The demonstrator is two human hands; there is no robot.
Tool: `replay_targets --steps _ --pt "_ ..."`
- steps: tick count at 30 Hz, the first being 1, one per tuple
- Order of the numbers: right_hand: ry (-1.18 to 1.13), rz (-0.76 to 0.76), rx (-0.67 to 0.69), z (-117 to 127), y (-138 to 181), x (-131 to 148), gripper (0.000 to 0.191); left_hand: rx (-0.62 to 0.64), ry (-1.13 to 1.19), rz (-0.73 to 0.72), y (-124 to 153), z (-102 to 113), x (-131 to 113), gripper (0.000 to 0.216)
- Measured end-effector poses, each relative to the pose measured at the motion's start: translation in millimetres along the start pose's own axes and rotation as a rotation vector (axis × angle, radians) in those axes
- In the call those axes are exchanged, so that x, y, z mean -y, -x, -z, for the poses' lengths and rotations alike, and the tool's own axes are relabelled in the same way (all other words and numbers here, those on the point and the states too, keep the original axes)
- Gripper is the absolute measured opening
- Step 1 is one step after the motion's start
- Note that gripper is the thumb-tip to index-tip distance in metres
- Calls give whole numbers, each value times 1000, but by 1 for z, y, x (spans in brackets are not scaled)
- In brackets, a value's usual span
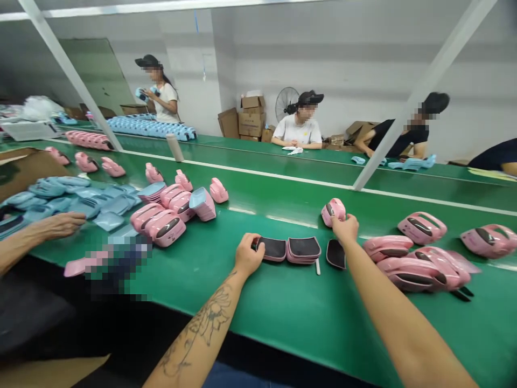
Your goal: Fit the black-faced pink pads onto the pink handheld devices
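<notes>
My left hand (248, 254) is closed at the left end of a black panel with a pink rim (272, 249), thumb and fingers on its edge. Right beside it sits a short stack of similar panels (304, 249), a small white stick (318, 267) lying by its corner. My right hand (346, 229) reaches farther out, its fingers closed on a glossy pink plastic housing (334, 210) with a dark window. Below that wrist lies another black panel (335, 254), partly covered by my forearm.
Several pink housings (424, 264) crowd the right side; more stand with stacked panels (202, 203) left of centre. Blue shells (97, 199) lie near a co-worker's hand (67, 223) at left. A white slanted post (388, 140) rises from the bench. Co-workers sit across it.
</notes>
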State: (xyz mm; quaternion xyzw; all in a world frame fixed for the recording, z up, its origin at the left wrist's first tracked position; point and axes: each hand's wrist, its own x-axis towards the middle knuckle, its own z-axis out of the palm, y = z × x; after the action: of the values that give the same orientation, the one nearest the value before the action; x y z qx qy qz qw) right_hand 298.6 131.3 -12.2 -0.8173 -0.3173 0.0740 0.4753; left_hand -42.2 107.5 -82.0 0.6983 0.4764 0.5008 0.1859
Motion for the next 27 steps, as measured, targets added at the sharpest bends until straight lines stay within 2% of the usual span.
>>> replay_targets --steps 2,6,11,17,22,27 --pt "-32 115 -16 11 19 -8 40 -22 17 28 -1 -2 1 16" --pt "-87 340 25 25 77 -22 33 -38 76 74 -3 -6 4 16" --pt "-139 398 2 22 131 -39 41 -30 92 84 -3 -7 5 12" --pt "-185 382 36 12 139 -53 42 -55 88 60 1 -3 -1 13" --pt "-208 366 57 12 136 -54 36 -30 69 14 3 -2 -5 13" --pt "-216 372 46 12 136 -53 31 -18 72 35 2 -4 -4 11"
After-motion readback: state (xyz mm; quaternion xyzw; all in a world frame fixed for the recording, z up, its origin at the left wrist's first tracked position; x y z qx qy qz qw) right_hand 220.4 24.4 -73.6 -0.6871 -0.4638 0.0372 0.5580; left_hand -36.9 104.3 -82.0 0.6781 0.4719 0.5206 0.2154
